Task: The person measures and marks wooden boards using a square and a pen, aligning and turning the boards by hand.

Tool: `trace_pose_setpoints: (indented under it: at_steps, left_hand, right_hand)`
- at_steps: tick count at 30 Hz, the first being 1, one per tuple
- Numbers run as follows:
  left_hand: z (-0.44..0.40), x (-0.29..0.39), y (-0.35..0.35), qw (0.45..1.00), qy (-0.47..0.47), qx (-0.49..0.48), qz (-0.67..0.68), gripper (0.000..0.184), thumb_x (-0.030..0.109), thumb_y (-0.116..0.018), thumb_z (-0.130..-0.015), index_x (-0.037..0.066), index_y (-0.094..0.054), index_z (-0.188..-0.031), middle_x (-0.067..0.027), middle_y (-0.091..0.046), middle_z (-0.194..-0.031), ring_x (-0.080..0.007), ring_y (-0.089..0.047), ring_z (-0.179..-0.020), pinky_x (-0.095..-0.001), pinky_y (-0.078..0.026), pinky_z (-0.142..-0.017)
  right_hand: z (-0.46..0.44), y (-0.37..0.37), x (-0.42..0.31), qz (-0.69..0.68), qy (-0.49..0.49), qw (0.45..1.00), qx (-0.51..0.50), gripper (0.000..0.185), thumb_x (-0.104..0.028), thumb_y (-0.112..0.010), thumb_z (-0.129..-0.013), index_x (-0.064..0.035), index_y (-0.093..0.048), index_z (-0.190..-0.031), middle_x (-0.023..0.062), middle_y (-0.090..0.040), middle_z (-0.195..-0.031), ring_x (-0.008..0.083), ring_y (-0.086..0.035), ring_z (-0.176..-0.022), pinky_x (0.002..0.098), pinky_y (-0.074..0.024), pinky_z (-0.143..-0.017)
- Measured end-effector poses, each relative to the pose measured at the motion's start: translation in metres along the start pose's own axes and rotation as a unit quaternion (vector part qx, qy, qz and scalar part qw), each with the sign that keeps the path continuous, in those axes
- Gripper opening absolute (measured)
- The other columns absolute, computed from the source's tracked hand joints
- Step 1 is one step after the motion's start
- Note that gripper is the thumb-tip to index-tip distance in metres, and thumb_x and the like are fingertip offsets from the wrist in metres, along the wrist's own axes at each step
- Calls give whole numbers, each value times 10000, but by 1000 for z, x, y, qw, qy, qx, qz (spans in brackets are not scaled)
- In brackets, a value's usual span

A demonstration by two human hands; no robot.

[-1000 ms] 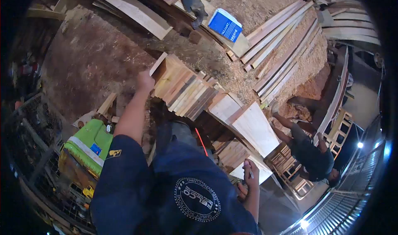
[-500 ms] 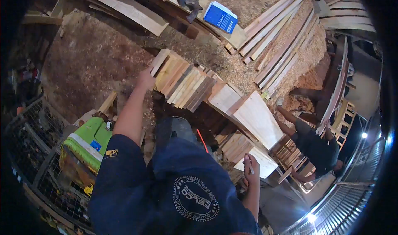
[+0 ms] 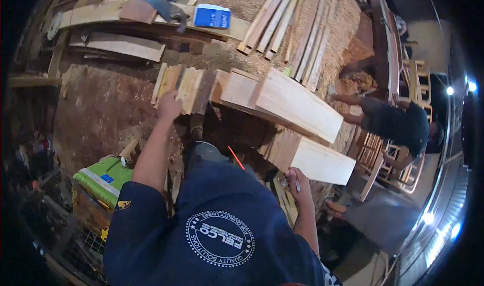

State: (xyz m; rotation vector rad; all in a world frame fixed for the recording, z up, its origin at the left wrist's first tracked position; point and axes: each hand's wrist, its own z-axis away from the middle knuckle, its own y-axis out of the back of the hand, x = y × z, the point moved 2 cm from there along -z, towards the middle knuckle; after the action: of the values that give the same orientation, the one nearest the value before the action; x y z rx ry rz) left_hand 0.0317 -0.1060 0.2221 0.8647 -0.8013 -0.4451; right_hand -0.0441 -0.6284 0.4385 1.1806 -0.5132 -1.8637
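Note:
My left hand (image 3: 169,106) is at the near edge of a row of wooden boards (image 3: 190,92) standing side by side. Its fingers are curled against the edges, and whether they grip a board is hidden. A slim pen (image 3: 298,186), pale and pointing down, sits in my closed right hand (image 3: 301,187). That hand is just below a second stack of boards (image 3: 282,151), whose outermost board (image 3: 322,161) shows a broad, pale face. Another wide, pale board (image 3: 300,104) closes the right end of the upper row.
A blue packet (image 3: 212,16) lies on a plank beside a handsaw (image 3: 154,4). Long timber strips (image 3: 275,16) rest on sawdust. A green-topped box (image 3: 103,177) stands at left. Another person (image 3: 396,127) bends near wooden frames (image 3: 416,84) at right.
My left hand has moved from the row's far-left end board to the near edges further along. That end board now stands closer against the others. The view has shifted; my right hand keeps the pen.

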Motion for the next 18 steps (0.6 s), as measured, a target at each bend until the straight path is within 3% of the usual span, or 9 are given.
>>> trace_pose_setpoints:
  at_steps: [5,6,7,9,12,14,16,18]
  left_hand:
    - [90,98,-56,979,-150,-70,116,285,218,-620,-895,86,-759,-1106,-175,-751,-1084,-336,-719,-1040,-423,-565,-935]
    - [116,120,-66,981,-161,-74,81,296,217,-618,-887,96,-762,-1116,-171,-754,-1092,-336,-724,-1032,-408,-568,-939]
    - [142,138,-84,972,-190,-111,84,299,217,-622,-882,96,-762,-1117,-170,-755,-1089,-336,-726,-1028,-406,-570,-939]
    - [182,165,-119,949,-240,-184,89,307,217,-630,-873,96,-764,-1121,-168,-757,-1083,-337,-730,-1019,-404,-572,-938]
    - [227,188,-171,925,-267,-269,28,335,241,-687,-845,102,-763,-1140,-161,-763,-1065,-322,-740,-994,-396,-577,-933]
    - [247,208,-177,905,-283,-318,-1,342,246,-708,-834,110,-763,-1144,-157,-766,-1057,-310,-742,-995,-391,-578,-926]
    - [249,216,-191,890,-287,-355,-18,350,248,-735,-830,123,-761,-1156,-150,-767,-1036,-293,-741,-993,-399,-575,-918]
    - [232,228,-196,876,-366,-311,-49,320,244,-735,-848,114,-762,-1139,-144,-765,-1006,-292,-731,-984,-415,-572,-902]
  right_hand:
    - [48,2,88,-53,-28,998,-2,384,-346,-456,-1091,-34,-665,-1169,183,-735,-900,387,-733,-898,446,-550,-788]
    - [57,2,105,-31,-50,998,2,379,-356,-473,-1085,-40,-668,-1165,184,-736,-929,400,-727,-910,451,-551,-798]
    - [68,3,127,-59,-20,998,5,442,-410,-470,-1093,-30,-667,-1200,176,-752,-948,329,-745,-900,422,-558,-803]
    - [91,12,137,-238,-94,966,-26,566,-486,-483,-1087,24,-654,-1267,159,-746,-1050,209,-711,-946,351,-572,-880]
    - [131,59,94,-357,-4,932,-65,582,-474,-497,-1082,35,-617,-1338,199,-735,-1149,244,-720,-995,367,-576,-896]
    - [166,103,48,-445,145,879,-85,502,-428,-568,-1063,1,-664,-1306,165,-739,-1161,189,-707,-1010,335,-558,-928]
    - [195,140,16,-484,299,817,-96,416,-321,-634,-1037,-6,-672,-1305,169,-739,-1179,236,-713,-968,349,-562,-890]
    - [202,166,-6,-529,392,741,-133,333,-180,-663,-991,-42,-678,-1294,237,-712,-1202,300,-715,-927,384,-563,-806]
